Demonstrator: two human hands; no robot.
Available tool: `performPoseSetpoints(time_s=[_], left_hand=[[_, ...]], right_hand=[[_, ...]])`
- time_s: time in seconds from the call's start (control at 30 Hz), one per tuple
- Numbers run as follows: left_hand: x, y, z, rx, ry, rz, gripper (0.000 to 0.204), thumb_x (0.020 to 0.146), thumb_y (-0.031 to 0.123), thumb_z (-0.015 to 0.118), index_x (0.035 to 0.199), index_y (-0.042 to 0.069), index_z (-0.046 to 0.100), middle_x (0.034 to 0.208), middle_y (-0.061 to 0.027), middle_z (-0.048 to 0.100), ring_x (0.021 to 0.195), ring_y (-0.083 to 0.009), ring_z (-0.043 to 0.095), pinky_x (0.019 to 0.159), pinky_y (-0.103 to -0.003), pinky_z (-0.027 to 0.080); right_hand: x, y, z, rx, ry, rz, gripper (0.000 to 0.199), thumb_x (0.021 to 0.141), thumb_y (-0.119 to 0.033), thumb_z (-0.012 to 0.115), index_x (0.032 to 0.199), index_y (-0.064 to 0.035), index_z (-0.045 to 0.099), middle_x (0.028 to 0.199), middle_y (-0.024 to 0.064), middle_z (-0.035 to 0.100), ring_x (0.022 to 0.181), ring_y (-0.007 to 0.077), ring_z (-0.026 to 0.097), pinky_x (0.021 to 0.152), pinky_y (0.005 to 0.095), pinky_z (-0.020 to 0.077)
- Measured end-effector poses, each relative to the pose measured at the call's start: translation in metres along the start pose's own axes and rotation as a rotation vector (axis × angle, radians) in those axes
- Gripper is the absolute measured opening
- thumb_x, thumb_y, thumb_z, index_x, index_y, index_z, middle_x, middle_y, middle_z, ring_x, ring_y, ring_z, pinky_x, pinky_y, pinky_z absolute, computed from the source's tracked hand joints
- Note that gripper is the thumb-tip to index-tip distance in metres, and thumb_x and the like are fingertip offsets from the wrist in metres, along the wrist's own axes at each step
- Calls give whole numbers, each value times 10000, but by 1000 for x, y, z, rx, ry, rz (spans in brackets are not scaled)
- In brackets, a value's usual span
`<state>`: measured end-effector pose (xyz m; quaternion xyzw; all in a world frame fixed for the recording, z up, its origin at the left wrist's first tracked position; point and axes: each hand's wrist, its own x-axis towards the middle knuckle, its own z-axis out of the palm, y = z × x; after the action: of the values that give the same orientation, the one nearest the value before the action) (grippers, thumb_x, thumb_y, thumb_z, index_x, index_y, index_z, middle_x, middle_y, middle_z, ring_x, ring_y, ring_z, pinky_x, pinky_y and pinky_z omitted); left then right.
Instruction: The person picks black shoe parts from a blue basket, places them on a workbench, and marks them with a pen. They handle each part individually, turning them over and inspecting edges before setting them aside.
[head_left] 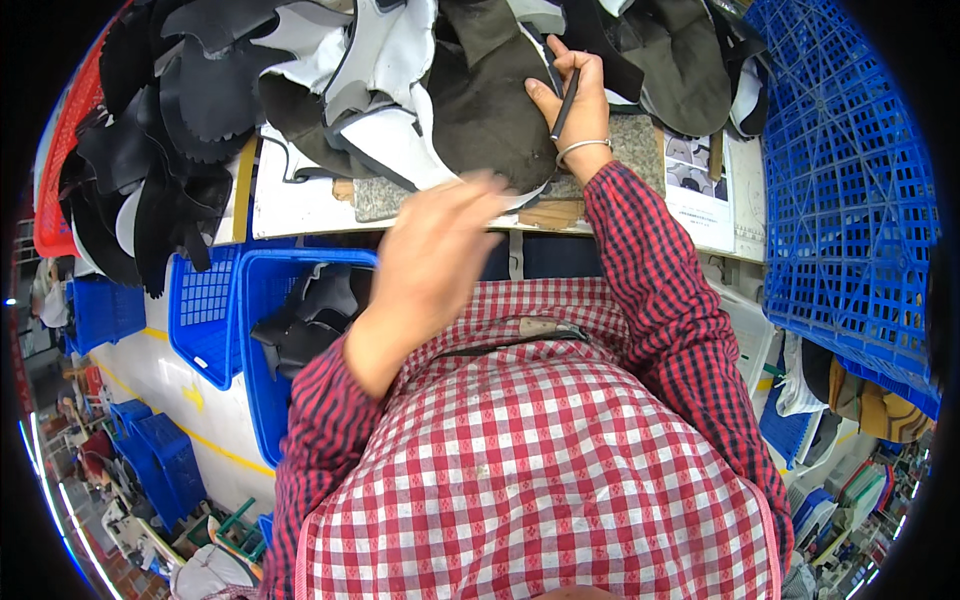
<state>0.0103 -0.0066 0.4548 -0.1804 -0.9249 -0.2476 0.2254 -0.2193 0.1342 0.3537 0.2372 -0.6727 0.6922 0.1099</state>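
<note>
In my right hand [582, 112] is a slim black pen-like stick [565, 105], held against the palm and fingers. That hand's thumb and fingertips are at the right edge of a large dark olive leather piece [490, 110]. My left hand [435, 255] is over the near edge of the table, close to the piece's lower left edge. Motion smears its fingers, so I cannot make out whether it touches or holds anything. Beneath the piece, a grey speckled stone slab [637, 150] shows on the white tabletop [290, 215].
Black and white cut leather pieces [210, 90] heap over a red basket [55, 220] at left. Below stands a blue bin [250, 380] with black pieces inside. Tall blue crates [850, 180] rise at right, beside a printed picture sheet [705, 205].
</note>
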Motion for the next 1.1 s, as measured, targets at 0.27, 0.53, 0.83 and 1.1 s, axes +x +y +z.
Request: performPoseSetpoints(time_s=[0.27, 0.53, 0.83, 1.1], left_hand=[[61, -97, 90, 78, -29, -19, 312, 861, 212, 738, 1168, 161, 720, 1140, -28, 647, 1038, -264, 619, 855, -393, 532], [70, -99, 102, 112, 95, -54, 301, 796, 179, 781, 1095, 189, 751, 1084, -9, 662, 994, -250, 648, 825, -383, 552], [68, -101, 101, 104, 97, -43, 280, 790, 185, 791, 1065, 146, 749, 1061, -18, 644, 998, -241, 646, 831, -385, 559], [64, -103, 101, 91, 102, -37, 297, 791, 171, 789, 1085, 155, 746, 1062, -24, 646, 999, -252, 645, 836, -390, 555]], right_hand=[[-57, -73, -72, -70, -216, 85, 460, 1096, -434, 431, 1188, -59, 680, 1103, 57, 705, 897, 92, 593, 765, 239, 474], [-74, -51, -25, -104, -169, 221, 208, 908, -178, 791, 949, -37, 644, 807, -11, 665, 762, 41, 608, 680, 220, 501], [-78, -49, -25, -363, -132, 110, 241, 906, -189, 773, 860, -31, 597, 718, 33, 654, 644, 90, 612, 605, 263, 510], [-78, -48, -27, -346, -171, 102, 254, 896, -203, 774, 827, -30, 601, 697, 51, 643, 611, 128, 584, 580, 301, 479]])
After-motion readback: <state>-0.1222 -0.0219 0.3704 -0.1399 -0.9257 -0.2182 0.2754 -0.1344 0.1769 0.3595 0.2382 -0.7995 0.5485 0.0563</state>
